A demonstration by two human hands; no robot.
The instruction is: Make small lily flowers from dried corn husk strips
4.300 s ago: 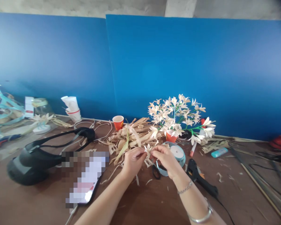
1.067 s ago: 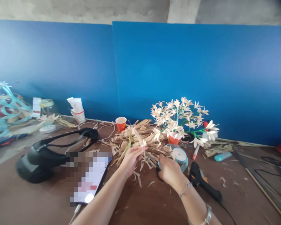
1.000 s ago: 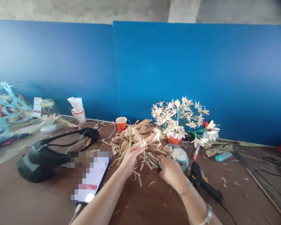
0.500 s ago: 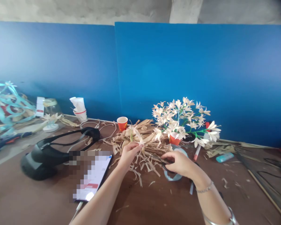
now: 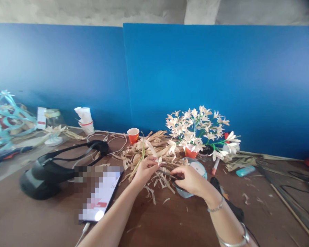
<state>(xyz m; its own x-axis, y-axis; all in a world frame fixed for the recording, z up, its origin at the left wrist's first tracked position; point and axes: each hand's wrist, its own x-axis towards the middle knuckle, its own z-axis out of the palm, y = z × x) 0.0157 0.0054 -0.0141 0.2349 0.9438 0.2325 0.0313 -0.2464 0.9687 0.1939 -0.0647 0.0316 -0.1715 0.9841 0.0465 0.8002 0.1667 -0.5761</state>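
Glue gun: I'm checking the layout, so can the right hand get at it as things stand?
Probably not yet: the right hand holds scissors, and its forearm partly covers the glue gun, though that lies close by.

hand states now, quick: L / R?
Left hand: closed, pinching a small pale flower in its fingertips.
Right hand: closed on the scissors, blades toward the left hand.
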